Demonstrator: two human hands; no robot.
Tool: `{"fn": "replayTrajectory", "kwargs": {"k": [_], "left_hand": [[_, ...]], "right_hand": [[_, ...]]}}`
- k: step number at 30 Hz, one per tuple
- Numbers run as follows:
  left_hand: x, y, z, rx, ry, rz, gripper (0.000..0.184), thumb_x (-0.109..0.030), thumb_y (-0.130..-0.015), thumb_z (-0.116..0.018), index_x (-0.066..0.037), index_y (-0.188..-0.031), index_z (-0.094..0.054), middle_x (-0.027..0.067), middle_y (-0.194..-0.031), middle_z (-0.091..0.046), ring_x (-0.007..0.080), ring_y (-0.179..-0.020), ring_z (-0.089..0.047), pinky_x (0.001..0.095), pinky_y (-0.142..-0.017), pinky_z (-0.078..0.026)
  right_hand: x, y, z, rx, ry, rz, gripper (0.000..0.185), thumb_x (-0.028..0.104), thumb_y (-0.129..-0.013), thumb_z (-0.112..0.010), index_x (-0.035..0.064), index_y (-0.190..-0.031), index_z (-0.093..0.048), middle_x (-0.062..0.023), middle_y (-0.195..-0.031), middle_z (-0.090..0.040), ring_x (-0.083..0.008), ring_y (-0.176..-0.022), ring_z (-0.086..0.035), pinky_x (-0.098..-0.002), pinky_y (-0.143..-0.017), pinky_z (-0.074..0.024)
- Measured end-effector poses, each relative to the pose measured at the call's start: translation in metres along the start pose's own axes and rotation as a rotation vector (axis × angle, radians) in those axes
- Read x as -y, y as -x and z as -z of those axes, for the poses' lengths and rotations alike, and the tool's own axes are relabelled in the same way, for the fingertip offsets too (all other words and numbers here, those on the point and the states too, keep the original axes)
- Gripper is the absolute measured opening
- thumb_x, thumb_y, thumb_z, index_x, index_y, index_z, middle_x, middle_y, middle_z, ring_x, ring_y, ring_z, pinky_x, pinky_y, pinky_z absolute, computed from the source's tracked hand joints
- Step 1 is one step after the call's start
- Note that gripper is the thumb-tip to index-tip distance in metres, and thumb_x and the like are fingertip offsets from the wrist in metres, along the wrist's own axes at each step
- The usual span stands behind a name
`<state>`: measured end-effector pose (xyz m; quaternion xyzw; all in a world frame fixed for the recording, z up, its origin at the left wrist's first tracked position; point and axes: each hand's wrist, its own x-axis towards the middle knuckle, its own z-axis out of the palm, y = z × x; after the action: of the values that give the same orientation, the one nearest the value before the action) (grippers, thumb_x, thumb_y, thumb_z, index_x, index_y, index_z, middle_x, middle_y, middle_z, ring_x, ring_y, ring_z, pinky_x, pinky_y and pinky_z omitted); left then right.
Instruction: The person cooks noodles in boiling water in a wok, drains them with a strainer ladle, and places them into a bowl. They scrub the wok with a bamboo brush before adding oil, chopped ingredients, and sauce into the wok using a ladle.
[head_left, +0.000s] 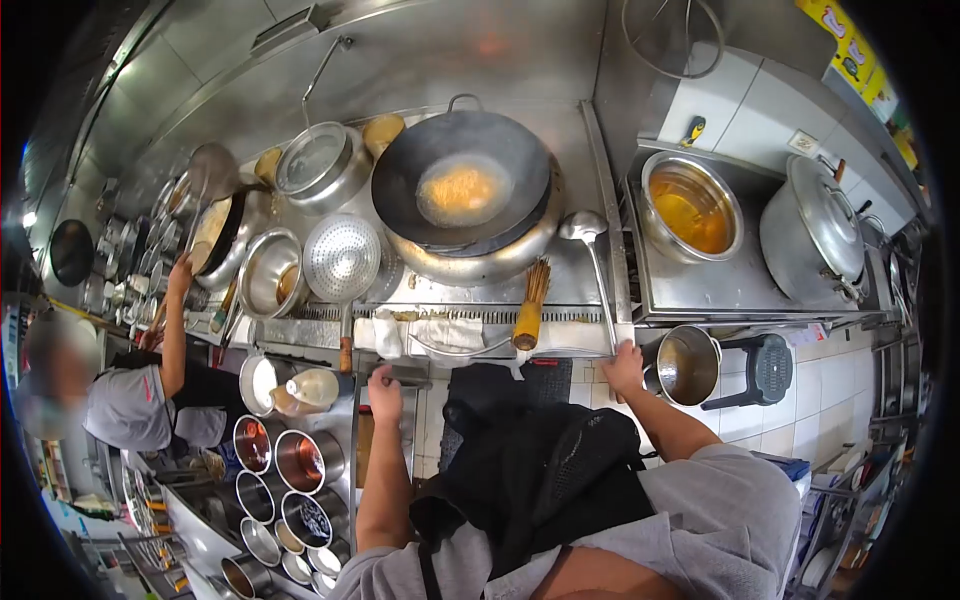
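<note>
My right hand (624,368) is closed around the handle end of a long ladle (590,230). The ladle's bowl rests on the steel stove top, right of the wok. My left hand (383,392) is curled closed at the stove's front edge, below a white cloth (387,335); what it grips, if anything, is hidden. In front of me a large black wok (400,190) sits on the burner ring, with steaming, bubbling orange-yellow food (460,188) in its middle. A bamboo brush (530,305) with a yellow handle stands between the wok and the front edge.
Left of the wok lie a perforated strainer (341,258) and a steel bowl (257,272). At right are a pot of orange liquid (652,208) and a lidded pot (800,245). Several sauce containers (280,462) stand lower left. A co-worker (135,405) handles another wok at far left.
</note>
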<state>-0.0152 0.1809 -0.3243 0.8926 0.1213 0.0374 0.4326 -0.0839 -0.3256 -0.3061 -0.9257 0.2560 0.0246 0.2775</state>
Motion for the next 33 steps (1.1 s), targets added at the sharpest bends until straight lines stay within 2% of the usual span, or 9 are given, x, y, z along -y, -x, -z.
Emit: {"fn": "replayTrajectory", "kwargs": {"k": [3,6,9,13,17,22,25,29,33], "left_hand": [[-0.044,-0.043,0.006,0.007,0.029,0.058,0.04,-0.002,-0.08,-0.057,-0.005,-0.119,-0.059,0.0179,-0.114,-0.059,0.031,-0.101,-0.06,0.0391,-0.088,-0.048],[-0.061,-0.071,0.012,0.038,0.082,-0.121,0.038,-0.003,-0.081,-0.059,-0.005,-0.12,-0.058,0.0174,-0.114,-0.059,0.0322,-0.104,-0.061,0.0397,-0.089,-0.048],[-0.059,-0.091,0.02,0.118,0.201,-0.176,0.037,-0.004,-0.083,-0.059,-0.006,-0.121,-0.057,0.0151,-0.117,-0.059,0.0312,-0.107,-0.06,0.0396,-0.09,-0.048],[-0.039,-0.102,0.023,0.198,0.213,-0.156,0.037,-0.006,-0.084,-0.06,-0.007,-0.121,-0.058,0.0152,-0.12,-0.059,0.03,-0.108,-0.059,0.0388,-0.089,-0.049],[-0.016,-0.116,0.014,0.216,0.244,-0.088,0.035,-0.005,-0.082,-0.06,-0.006,-0.117,-0.059,0.0159,-0.116,-0.059,0.0295,-0.1,-0.06,0.0388,-0.088,-0.049],[-0.036,-0.12,0.022,0.148,0.168,-0.267,0.032,-0.003,-0.081,-0.059,-0.005,-0.113,-0.059,0.0179,-0.11,-0.058,0.0342,-0.104,-0.056,0.0408,-0.094,-0.045],[-0.045,-0.113,0.042,0.069,0.169,-0.282,0.033,-0.003,-0.082,-0.059,-0.004,-0.115,-0.059,0.0169,-0.11,-0.059,0.0316,-0.105,-0.056,0.0407,-0.092,-0.046],[-0.017,-0.092,0.062,0.03,0.282,0.013,0.033,-0.004,-0.085,-0.057,-0.003,-0.118,-0.059,0.0123,-0.107,-0.061,0.0245,-0.096,-0.059,0.0343,-0.083,-0.048],[-0.009,-0.068,0.06,0.089,0.281,0.076,0.032,-0.005,-0.085,-0.058,-0.003,-0.117,-0.059,0.0113,-0.104,-0.061,0.0224,-0.093,-0.058,0.0336,-0.081,-0.048]], "right_hand": [[-0.032,0.008,-0.019,0.197,-0.243,-0.379,0.044,0.018,-0.077,-0.068,0.0029,-0.111,-0.045,-0.0257,-0.101,-0.062,-0.0474,-0.098,-0.061,-0.0519,-0.087,-0.0486],[-0.032,0.004,-0.013,-0.009,-0.081,-0.08,0.043,0.017,-0.078,-0.065,0.0034,-0.112,-0.042,-0.0225,-0.081,-0.061,-0.0429,-0.077,-0.065,-0.0505,-0.069,-0.053],[0.036,0.05,0.051,0.192,-0.46,-0.243,0.027,0.008,-0.084,-0.057,0.0083,-0.105,-0.04,-0.0102,-0.065,-0.049,-0.0192,-0.051,-0.054,-0.0349,-0.039,-0.0441],[0.079,0.067,0.067,0.399,-0.939,-0.162,0.028,0.001,-0.087,-0.053,0.0091,-0.109,-0.037,-0.0071,-0.064,-0.049,-0.0169,-0.046,-0.049,-0.0316,-0.04,-0.0426],[0.184,0.024,0.069,0.303,-0.417,0.133,0.073,0.006,-0.088,-0.052,0.0174,-0.152,-0.017,-0.0043,-0.067,-0.049,-0.0145,-0.047,-0.048,-0.0324,-0.043,-0.0425],[0.236,-0.068,0.049,0.473,-0.205,0.26,0.075,0.009,-0.09,-0.047,0.0232,-0.154,-0.013,-0.0103,-0.069,-0.057,-0.0212,-0.049,-0.056,-0.0377,-0.044,-0.0457],[0.241,-0.078,0.05,0.276,0.245,0.426,0.077,0.007,-0.088,-0.043,0.0239,-0.155,-0.008,-0.0225,-0.081,-0.065,-0.0349,-0.064,-0.065,-0.0479,-0.057,-0.0514],[0.226,-0.047,0.098,0.41,0.312,0.532,0.082,0.006,-0.086,-0.044,0.0233,-0.156,-0.005,-0.0281,-0.093,-0.067,-0.0401,-0.076,-0.067,-0.051,-0.067,-0.053],[0.265,-0.077,0.117,0.672,0.003,0.198,0.083,0.006,-0.085,-0.045,0.023,-0.156,-0.004,-0.0276,-0.097,-0.067,-0.0415,-0.085,-0.067,-0.052,-0.075,-0.0523]]}}
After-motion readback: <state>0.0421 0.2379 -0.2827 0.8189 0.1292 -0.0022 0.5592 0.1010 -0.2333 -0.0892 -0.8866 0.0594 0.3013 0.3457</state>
